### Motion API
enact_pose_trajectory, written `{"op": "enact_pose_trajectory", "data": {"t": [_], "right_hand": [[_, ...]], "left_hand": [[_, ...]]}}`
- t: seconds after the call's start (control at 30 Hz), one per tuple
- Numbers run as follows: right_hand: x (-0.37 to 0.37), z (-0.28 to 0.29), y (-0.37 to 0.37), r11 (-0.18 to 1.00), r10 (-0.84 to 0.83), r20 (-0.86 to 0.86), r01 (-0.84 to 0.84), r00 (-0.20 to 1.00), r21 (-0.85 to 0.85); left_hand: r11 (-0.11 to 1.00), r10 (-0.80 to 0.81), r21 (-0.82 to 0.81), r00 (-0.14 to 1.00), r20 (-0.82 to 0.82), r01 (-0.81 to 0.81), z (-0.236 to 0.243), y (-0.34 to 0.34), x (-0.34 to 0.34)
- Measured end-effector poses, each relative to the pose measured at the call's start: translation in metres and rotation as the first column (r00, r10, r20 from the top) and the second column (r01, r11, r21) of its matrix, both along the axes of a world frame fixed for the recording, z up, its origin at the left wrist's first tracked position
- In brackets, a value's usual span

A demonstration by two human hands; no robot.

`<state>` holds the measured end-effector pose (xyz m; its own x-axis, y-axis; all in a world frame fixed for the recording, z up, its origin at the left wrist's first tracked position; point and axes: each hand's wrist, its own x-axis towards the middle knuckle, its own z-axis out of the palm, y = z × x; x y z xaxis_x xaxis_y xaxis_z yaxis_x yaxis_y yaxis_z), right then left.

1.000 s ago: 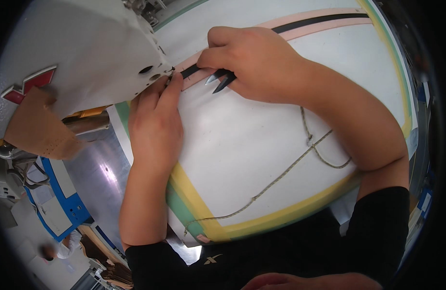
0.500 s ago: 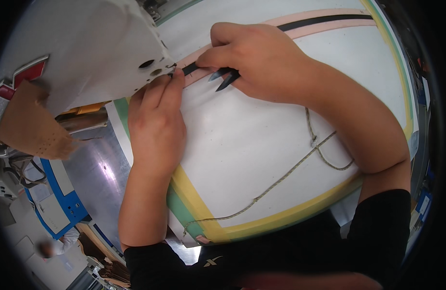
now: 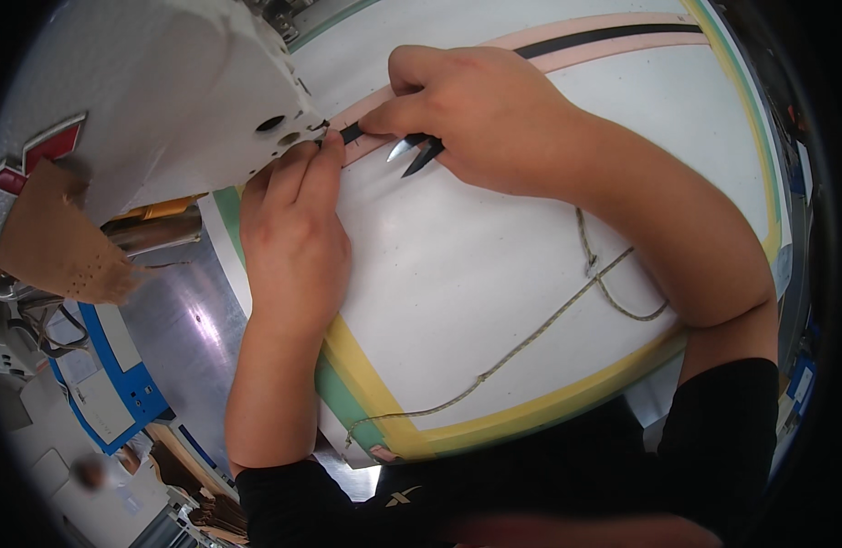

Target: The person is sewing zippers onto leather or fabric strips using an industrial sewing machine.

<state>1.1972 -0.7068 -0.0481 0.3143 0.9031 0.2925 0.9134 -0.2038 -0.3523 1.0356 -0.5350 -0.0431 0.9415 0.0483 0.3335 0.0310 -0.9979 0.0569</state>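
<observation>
A long black strip point(image 3: 613, 36) lies along a wider pink band point(image 3: 622, 52) that curves over a white board. My left hand point(image 3: 298, 224) has its fingers together, the tips pressing on the near end of the black strip close beside the machine head; its thumb is hidden. Just to the right, my right hand point(image 3: 499, 119) pinches the same strip between thumb and forefinger. Tucked in that hand is a pair of small scissors point(image 3: 425, 157), blades apart and pointing down-left, their handles hidden in the palm.
A white sewing machine head point(image 3: 184, 91) stands close at the left, with a brown leather scrap point(image 3: 60, 233) hanging on it. Yellow tape point(image 3: 531, 409) edges the white board point(image 3: 457, 292). A thin cord point(image 3: 540, 331) lies across it. A person point(image 3: 92, 473) is far off, lower left.
My right hand has slid slightly left along the strip toward my left hand, carrying the scissors with it. My left hand has barely moved.
</observation>
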Motion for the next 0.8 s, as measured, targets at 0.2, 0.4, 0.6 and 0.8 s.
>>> {"op": "enact_pose_trajectory", "data": {"t": [0.2, 0.4, 0.6, 0.8], "right_hand": [[0.0001, -0.0004, 0.0004, 1.0, 0.0, -0.007, 0.0, 1.0, 0.021], [0.0001, -0.0026, 0.0, 1.0, -0.007, -0.002, 0.007, 1.0, 0.009], [0.0009, -0.0056, 0.0002, 0.999, 0.027, -0.015, -0.026, 1.0, 0.038], [0.0006, -0.0024, -0.0006, 0.999, 0.008, -0.006, -0.008, 1.0, 0.038]], "left_hand": [[0.999, -0.021, 0.037, 1.0, 0.014, 0.021, -0.0002, -0.0003, 0.0011], [1.0, 0.006, 0.0, 1.0, 0.021, -0.006, -0.0011, -0.0009, 0.0001], [1.0, -0.002, -0.007, 1.0, 0.027, 0.002, -0.0032, 0.0028, 0.0002], [0.992, 0.01, -0.129, 0.999, 0.051, -0.003, -0.0037, 0.0077, -0.0022]]}}
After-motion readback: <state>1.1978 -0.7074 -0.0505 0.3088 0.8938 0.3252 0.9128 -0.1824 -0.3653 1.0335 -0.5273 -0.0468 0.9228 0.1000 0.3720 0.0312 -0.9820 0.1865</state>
